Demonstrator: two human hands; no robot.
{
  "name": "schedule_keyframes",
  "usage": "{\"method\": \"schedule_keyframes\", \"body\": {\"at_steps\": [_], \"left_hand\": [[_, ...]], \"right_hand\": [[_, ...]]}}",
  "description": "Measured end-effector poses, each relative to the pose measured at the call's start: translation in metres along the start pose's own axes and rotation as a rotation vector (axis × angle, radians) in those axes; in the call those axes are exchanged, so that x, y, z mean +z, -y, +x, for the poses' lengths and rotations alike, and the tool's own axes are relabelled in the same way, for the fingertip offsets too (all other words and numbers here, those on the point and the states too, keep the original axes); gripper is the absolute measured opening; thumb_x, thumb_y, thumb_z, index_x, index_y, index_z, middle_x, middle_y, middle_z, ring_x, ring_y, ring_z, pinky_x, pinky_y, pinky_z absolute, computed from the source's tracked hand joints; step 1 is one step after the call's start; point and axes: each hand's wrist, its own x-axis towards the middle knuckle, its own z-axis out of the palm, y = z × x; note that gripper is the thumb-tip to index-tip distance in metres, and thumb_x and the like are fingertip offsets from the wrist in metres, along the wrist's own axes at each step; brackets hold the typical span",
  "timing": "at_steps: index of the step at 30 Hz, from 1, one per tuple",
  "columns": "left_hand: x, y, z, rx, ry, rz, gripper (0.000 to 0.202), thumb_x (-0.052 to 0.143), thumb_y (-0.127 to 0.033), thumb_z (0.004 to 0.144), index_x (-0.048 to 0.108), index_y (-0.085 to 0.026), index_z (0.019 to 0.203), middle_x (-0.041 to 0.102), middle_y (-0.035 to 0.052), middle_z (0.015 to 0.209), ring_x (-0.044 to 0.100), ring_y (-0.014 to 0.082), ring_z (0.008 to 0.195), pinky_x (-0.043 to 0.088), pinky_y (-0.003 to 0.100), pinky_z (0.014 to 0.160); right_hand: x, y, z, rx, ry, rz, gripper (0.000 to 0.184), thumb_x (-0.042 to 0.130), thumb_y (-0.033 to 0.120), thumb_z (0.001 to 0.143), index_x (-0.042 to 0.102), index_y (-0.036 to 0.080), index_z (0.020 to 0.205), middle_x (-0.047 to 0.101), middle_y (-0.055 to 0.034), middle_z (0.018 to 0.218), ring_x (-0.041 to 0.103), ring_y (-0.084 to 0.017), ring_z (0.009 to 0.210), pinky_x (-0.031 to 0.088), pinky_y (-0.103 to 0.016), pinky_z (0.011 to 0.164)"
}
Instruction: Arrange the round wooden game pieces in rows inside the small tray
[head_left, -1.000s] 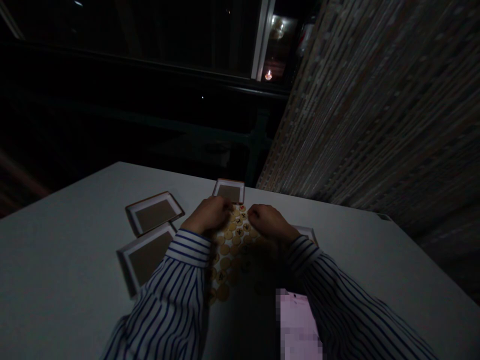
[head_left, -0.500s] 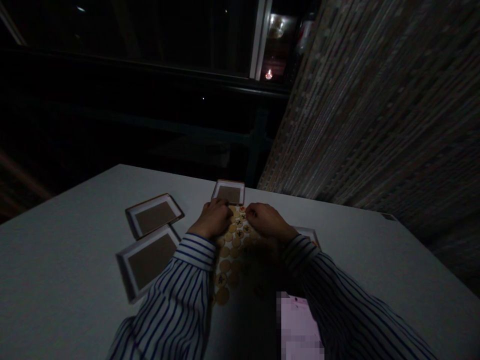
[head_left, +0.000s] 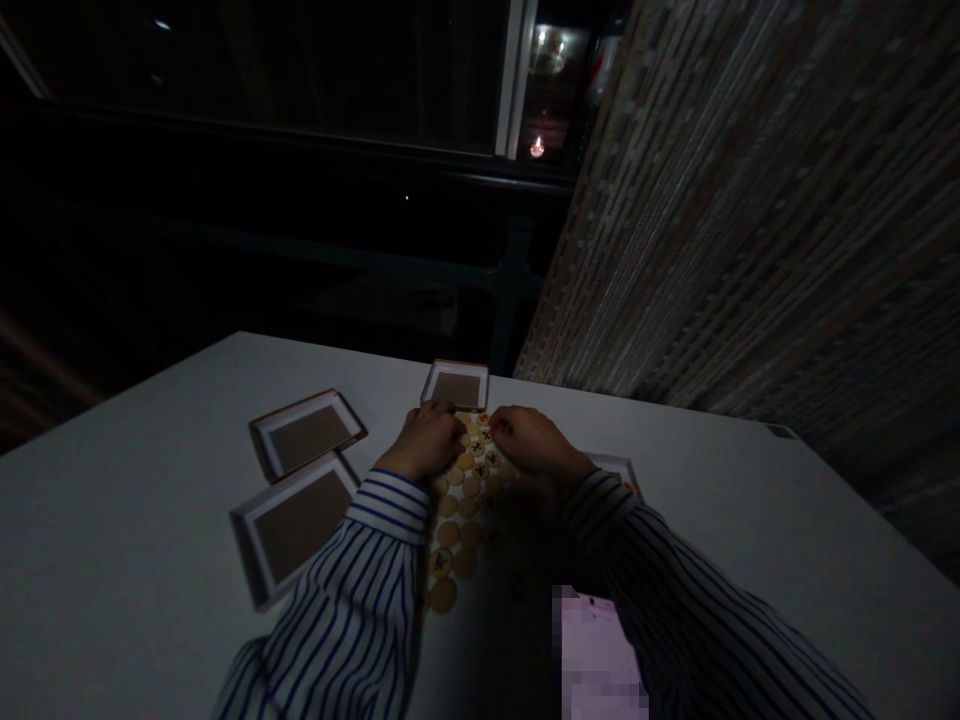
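Very dim scene, deep shadows, curved edges, grainy

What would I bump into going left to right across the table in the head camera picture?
near shallow box → left hand → right hand → half-hidden box behind the right sleeve

The right hand now sits a little closer to the left hand than a second ago, narrowing the gap between them over the far rows of round discs. The left hand has drawn back slightly.
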Motion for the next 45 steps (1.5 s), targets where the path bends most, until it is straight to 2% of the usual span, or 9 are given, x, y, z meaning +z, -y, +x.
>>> {"method": "schedule_keyframes", "body": {"at_steps": [9, 15, 19, 23, 26, 30, 36, 40, 45], "left_hand": [[0.001, -0.004, -0.002, -0.018, -0.023, 0.004, 0.024, 0.053, -0.030, 0.078, 0.069, -0.023, 0.094, 0.050, 0.0113, 0.122, 0.040, 0.0298, 0.120, 0.038, 0.044, 0.095], [0.007, 0.006, 0.004, 0.015, -0.065, -0.057, 0.026, 0.052, -0.033, 0.078, 0.067, -0.022, 0.098, 0.048, 0.0112, 0.127, 0.040, 0.0297, 0.121, 0.036, 0.043, 0.099], [0.005, 0.012, 0.008, 0.044, -0.187, -0.148, 0.029, 0.052, -0.034, 0.079, 0.065, -0.019, 0.101, 0.051, 0.0107, 0.126, 0.042, 0.0281, 0.120, 0.036, 0.041, 0.100], [-0.001, 0.012, 0.009, 0.044, -0.357, -0.295, 0.030, 0.051, -0.030, 0.081, 0.063, -0.015, 0.104, 0.061, 0.0099, 0.112, 0.051, 0.0238, 0.109, 0.039, 0.036, 0.097], [-0.005, 0.012, 0.007, 0.011, -0.403, -0.423, 0.032, 0.050, -0.031, 0.082, 0.062, -0.013, 0.106, 0.064, 0.0100, 0.108, 0.055, 0.0222, 0.103, 0.042, 0.033, 0.092], [-0.007, 0.013, 0.006, -0.009, -0.367, -0.572, 0.034, 0.051, -0.034, 0.082, 0.063, -0.014, 0.106, 0.065, 0.0093, 0.108, 0.060, 0.0205, 0.097, 0.044, 0.030, 0.087], [-0.006, 0.018, 0.009, -0.008, -0.328, -0.848, 0.042, 0.055, -0.043, 0.078, 0.064, -0.012, 0.104, 0.068, 0.0101, 0.102, 0.062, 0.0211, 0.093, 0.046, 0.031, 0.084], [-0.010, 0.018, 0.006, -0.036, -0.212, -1.031, 0.044, 0.058, -0.048, 0.075, 0.067, -0.012, 0.097, 0.070, 0.0089, 0.094, 0.062, 0.0208, 0.087, 0.047, 0.030, 0.079], [-0.014, 0.020, 0.001, -0.096, -0.114, -1.104, 0.047, 0.059, -0.054, 0.072, 0.069, -0.014, 0.094, 0.070, 0.0066, 0.087, 0.061, 0.0179, 0.079, 0.046, 0.026, 0.068]], "right_hand": [[-0.001, 0.002, -0.001, 0.018, 0.015, -0.019, 0.027, 0.042, 0.027, 0.085, 0.065, 0.019, 0.097, 0.068, -0.0064, 0.097, 0.061, -0.018, 0.087, 0.037, -0.024, 0.069], [-0.002, 0.001, -0.002, 0.003, 0.003, -0.014, 0.027, 0.041, 0.028, 0.086, 0.063, 0.019, 0.096, 0.068, -0.0061, 0.096, 0.060, -0.018, 0.086, 0.037, -0.025, 0.069], [-0.004, 0.000, -0.004, 0.004, -0.005, -0.016, 0.025, 0.041, 0.027, 0.085, 0.063, 0.020, 0.094, 0.068, -0.0053, 0.095, 0.060, -0.017, 0.085, 0.036, -0.024, 0.067], [-0.002, -0.002, -0.004, -0.001, -0.021, -0.020, 0.025, 0.040, 0.027, 0.085, 0.063, 0.020, 0.092, 0.069, -0.0046, 0.092, 0.061, -0.017, 0.083, 0.035, -0.025, 0.066], [-0.001, -0.002, -0.004, -0.016, -0.036, -0.019, 0.024, 0.041, 0.026, 0.084, 0.063, 0.020, 0.091, 0.069, -0.0040, 0.092, 0.061, -0.017, 0.082, 0.036, -0.025, 0.066], [-0.003, 0.001, -0.003, -0.021, -0.058, -0.006, 0.024, 0.042, 0.026, 0.085, 0.063, 0.020, 0.092, 0.069, -0.0042, 0.092, 0.061, -0.017, 0.083, 0.037, -0.025, 0.067], [-0.005, 0.004, -0.003, -0.046, -0.105, 0.073, 0.025, 0.042, 0.023, 0.085, 0.064, 0.020, 0.097, 0.067, -0.0044, 0.097, 0.060, -0.016, 0.089, 0.038, -0.024, 0.075], [-0.004, 0.004, -0.001, -0.100, -0.162, 0.128, 0.023, 0.045, 0.022, 0.085, 0.064, 0.018, 0.098, 0.067, -0.0054, 0.096, 0.059, -0.015, 0.088, 0.040, -0.024, 0.078], [-0.003, 0.009, -0.001, -0.151, -0.220, 0.171, 0.023, 0.049, 0.023, 0.084, 0.063, 0.017, 0.101, 0.066, -0.0056, 0.095, 0.058, -0.015, 0.087, 0.041, -0.026, 0.079]]}}
